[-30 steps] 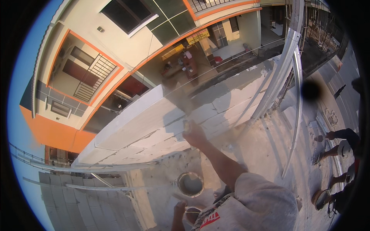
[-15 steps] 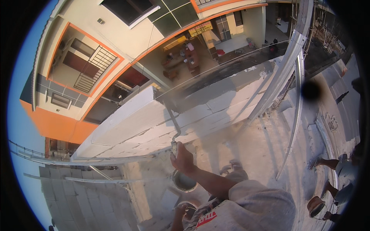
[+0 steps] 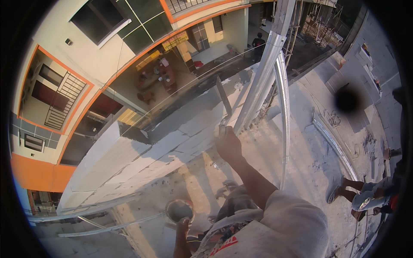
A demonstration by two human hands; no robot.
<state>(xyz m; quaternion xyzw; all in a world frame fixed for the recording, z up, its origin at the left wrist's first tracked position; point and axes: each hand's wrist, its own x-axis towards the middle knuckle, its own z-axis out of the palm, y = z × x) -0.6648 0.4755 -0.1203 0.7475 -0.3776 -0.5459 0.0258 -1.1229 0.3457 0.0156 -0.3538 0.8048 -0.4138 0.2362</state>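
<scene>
My right hand (image 3: 229,144) grips the handle of a metal trowel (image 3: 224,96), its long blade raised over the top of a pale block wall (image 3: 159,165), near upright metal channels (image 3: 265,73). Grey material shows along parts of the wall's top. Low in view, my left hand (image 3: 183,228) is closed, just at the near rim of a round bucket (image 3: 180,210) of grey mixture; what its fingers hold is partly hidden and I cannot make it out.
At right, a co-worker (image 3: 361,200) bends among loose metal channels (image 3: 335,146) on the concrete floor (image 3: 301,172). Scaffold poles (image 3: 297,38) rise behind the wall. Across the gap stands an orange-trimmed building (image 3: 51,174) with a distant person (image 3: 258,43).
My right hand with the trowel has swung right along the wall toward the upright channels and up from its last position. My left hand has shifted left. The whole view has turned.
</scene>
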